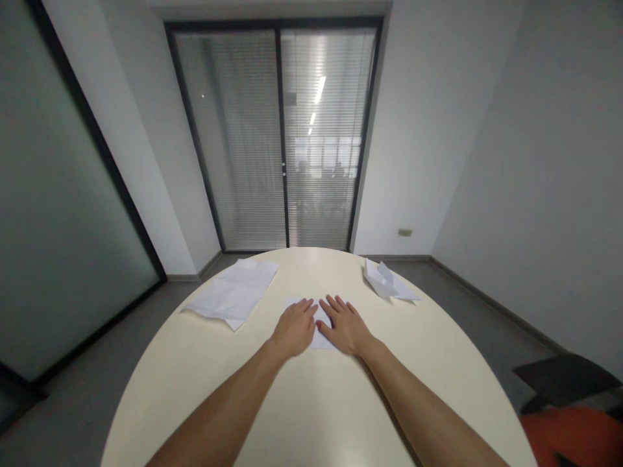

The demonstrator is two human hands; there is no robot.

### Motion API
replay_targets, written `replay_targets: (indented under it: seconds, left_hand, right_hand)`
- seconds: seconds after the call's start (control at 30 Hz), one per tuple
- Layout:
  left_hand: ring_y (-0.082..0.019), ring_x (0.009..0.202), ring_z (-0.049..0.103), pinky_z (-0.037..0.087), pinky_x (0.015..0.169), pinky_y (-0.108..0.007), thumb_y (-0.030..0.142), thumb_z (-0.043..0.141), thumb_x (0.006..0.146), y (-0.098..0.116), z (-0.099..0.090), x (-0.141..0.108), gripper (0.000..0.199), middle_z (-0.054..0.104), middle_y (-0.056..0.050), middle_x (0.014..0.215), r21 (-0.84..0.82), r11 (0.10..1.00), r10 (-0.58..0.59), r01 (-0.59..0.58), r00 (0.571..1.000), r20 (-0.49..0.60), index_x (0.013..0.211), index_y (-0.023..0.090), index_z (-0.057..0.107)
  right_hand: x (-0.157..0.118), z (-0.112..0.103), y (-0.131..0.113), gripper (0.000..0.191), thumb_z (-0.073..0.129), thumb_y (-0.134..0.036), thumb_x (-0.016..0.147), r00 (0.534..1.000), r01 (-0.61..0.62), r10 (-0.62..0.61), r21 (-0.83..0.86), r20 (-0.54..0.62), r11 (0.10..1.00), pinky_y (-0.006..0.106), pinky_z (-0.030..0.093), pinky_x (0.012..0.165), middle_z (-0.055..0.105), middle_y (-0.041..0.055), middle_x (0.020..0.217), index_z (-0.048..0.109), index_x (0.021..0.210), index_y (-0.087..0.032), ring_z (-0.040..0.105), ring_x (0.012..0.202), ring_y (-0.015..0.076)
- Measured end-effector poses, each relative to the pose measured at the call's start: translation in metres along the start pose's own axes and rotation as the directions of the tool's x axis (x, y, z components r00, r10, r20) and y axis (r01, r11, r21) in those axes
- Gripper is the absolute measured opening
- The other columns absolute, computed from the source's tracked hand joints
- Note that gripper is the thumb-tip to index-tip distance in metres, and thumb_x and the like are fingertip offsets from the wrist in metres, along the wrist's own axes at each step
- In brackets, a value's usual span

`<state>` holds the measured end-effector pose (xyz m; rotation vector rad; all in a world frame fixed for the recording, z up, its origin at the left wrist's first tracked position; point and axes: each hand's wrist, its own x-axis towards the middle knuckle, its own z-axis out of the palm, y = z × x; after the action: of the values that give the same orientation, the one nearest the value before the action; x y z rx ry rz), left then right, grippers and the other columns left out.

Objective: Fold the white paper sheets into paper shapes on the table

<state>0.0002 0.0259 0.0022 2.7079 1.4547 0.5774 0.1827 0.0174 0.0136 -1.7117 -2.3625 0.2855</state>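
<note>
A small white sheet of paper lies on the round cream table, mostly covered by my hands. My left hand rests flat on its left part, fingers stretched forward. On its right part lies my right hand, palm down with the fingers spread and the thumb pointing toward my left hand. The thumb tip of the right hand is close beside the left hand. Neither hand grips anything.
A larger creased white sheet lies at the table's left rear edge. Folded white paper stands partly raised at the right rear edge. A red and black chair is at the lower right, beyond the table.
</note>
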Motion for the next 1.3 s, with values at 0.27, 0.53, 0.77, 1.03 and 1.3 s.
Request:
replay_targets:
  seconds: [0.27, 0.53, 0.77, 1.03, 1.3]
  left_hand:
    - [-0.025, 0.137, 0.047, 0.036, 0.116, -0.043, 0.021, 0.038, 0.096, -0.001, 0.000, 0.001, 0.046, 0.054, -0.012, 0.146, -0.014, 1.000, 0.002, -0.002, 1.000, -0.012, 0.138, 0.015, 0.055]
    - [-0.026, 0.140, 0.043, 0.033, 0.117, -0.044, 0.023, 0.037, 0.097, -0.003, 0.000, 0.000, 0.047, 0.050, -0.012, 0.149, -0.015, 1.000, -0.015, 0.016, 1.000, 0.016, 0.140, 0.015, 0.053]
    - [-0.029, 0.148, 0.030, 0.027, 0.120, -0.047, 0.030, 0.034, 0.098, -0.005, 0.005, 0.001, 0.054, 0.037, -0.013, 0.158, 0.014, 0.991, -0.133, 0.132, 0.987, 0.087, 0.149, 0.012, 0.043]
    - [-0.038, 0.151, 0.017, 0.016, 0.121, -0.057, 0.051, 0.034, 0.098, -0.003, 0.005, -0.002, 0.064, 0.025, -0.010, 0.164, 0.052, 0.978, -0.207, 0.202, 0.969, 0.134, 0.154, 0.021, 0.034]
    - [-0.035, 0.151, 0.017, 0.016, 0.122, -0.056, 0.053, 0.031, 0.098, -0.003, 0.001, -0.004, 0.064, 0.025, -0.010, 0.164, 0.059, 0.982, -0.188, 0.181, 0.970, 0.153, 0.155, 0.021, 0.033]
  right_hand:
    - [0.001, -0.001, -0.001, 0.068, 0.040, -0.054, 0.096, 1.000, 0.004, -0.004, 0.004, -0.016, 1.000, 0.048, 0.013, 0.121, 0.025, 0.0090, 0.163, 0.034, 0.155, -0.021, 0.017, 0.152, 0.0304]
    - [0.002, -0.001, -0.002, 0.067, 0.042, -0.053, 0.097, 1.000, 0.009, -0.009, -0.004, -0.015, 1.000, 0.049, 0.015, 0.121, 0.026, 0.0108, 0.163, 0.036, 0.154, -0.020, 0.019, 0.151, 0.0312]
    - [0.000, 0.001, -0.009, 0.058, 0.039, -0.052, 0.100, 0.995, -0.019, 0.012, -0.076, -0.096, 0.997, 0.049, 0.022, 0.119, 0.035, 0.0125, 0.159, 0.046, 0.149, -0.022, 0.028, 0.148, 0.0320]
    - [0.002, 0.007, -0.004, 0.074, 0.033, -0.060, 0.099, 0.984, -0.179, 0.177, -0.113, -0.030, 0.977, 0.056, 0.012, 0.120, 0.019, 0.0143, 0.164, 0.027, 0.157, -0.016, 0.014, 0.152, 0.0347]
    - [-0.004, 0.003, -0.014, 0.061, 0.039, -0.047, 0.099, 0.983, -0.093, 0.059, -0.195, -0.176, 0.976, 0.056, 0.007, 0.120, 0.039, 0.0191, 0.155, 0.046, 0.146, -0.010, 0.028, 0.147, 0.0337]
